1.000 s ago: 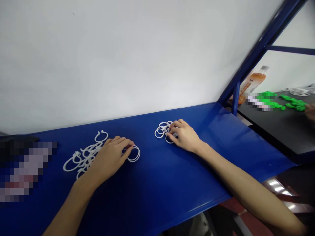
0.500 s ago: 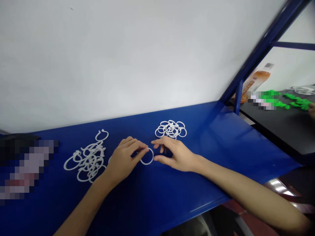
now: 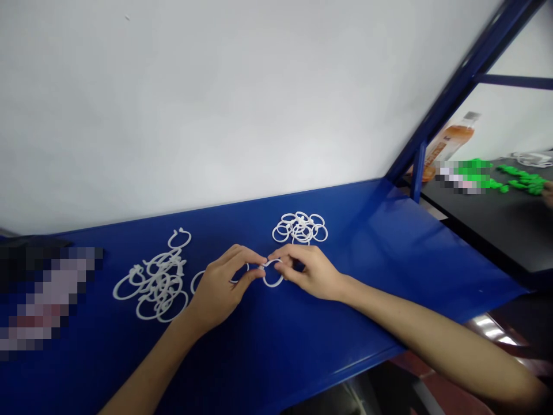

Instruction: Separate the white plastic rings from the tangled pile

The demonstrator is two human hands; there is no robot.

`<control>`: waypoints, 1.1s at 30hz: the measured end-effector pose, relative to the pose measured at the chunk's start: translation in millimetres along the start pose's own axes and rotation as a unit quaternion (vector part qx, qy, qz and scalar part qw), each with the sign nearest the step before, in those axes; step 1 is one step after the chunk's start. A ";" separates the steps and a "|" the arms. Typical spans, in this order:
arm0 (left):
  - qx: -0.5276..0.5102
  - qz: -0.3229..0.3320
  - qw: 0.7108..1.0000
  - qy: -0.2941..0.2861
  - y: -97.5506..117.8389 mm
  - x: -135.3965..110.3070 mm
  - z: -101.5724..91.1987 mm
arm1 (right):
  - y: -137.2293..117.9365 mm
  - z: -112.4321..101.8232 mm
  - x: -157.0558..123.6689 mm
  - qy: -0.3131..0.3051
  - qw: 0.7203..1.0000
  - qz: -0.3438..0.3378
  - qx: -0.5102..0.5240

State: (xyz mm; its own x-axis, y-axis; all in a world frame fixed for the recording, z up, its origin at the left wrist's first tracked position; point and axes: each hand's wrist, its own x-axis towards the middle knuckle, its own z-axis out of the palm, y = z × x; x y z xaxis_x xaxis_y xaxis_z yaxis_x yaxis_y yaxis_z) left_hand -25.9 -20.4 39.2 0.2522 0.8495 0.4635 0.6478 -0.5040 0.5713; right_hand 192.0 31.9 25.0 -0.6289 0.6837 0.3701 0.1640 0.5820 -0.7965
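Observation:
A white ring (image 3: 273, 286) hangs between my two hands over the blue table (image 3: 328, 328). My left hand (image 3: 224, 282) pinches its left side at a small clasp-like end between thumb and fingertips. The thumb and index finger of my right hand (image 3: 309, 271) are closed on the ring's upper right. Another white ring (image 3: 197, 281) lies partly hidden behind my left hand, and a curved white piece shows under its fingers. To the left is a tangled pile of white open rings (image 3: 162, 282). Behind my right hand lies a pile of round white rings (image 3: 301, 227).
A white wall (image 3: 259, 104) rises behind the table. At the right stands a blue metal frame (image 3: 418, 173), with a black table (image 3: 496, 219) beyond it holding a bottle (image 3: 451, 144), green pieces (image 3: 527, 181) and part of another person's hand. A dark item (image 3: 34, 248) lies far left.
My left hand has shifted slightly right with the ring. My right hand's fingers, apart before, have closed on the ring's other side.

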 end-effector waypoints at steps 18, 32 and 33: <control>0.169 0.045 0.984 -0.017 -17.5 -3.9 3.4 | 1.5 -10.8 0.0 -0.056 0.980 -0.110 -0.154; 0.246 -0.070 0.953 -0.163 -36.3 -6.0 -10.2 | 32.9 -39.2 14.5 0.041 0.920 0.007 -0.389; 0.241 -0.065 0.956 -0.157 -37.6 -6.0 -8.9 | 33.3 -38.4 14.6 0.039 0.919 0.014 -0.393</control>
State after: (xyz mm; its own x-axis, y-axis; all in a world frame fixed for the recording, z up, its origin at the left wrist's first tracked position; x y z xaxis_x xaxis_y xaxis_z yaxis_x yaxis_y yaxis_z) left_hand -58.1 -7.9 20.9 0.3013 0.9432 0.1399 0.9249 -0.3248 0.1977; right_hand 217.4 78.1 22.2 -0.5648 0.7153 0.4116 0.6968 0.6805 -0.2265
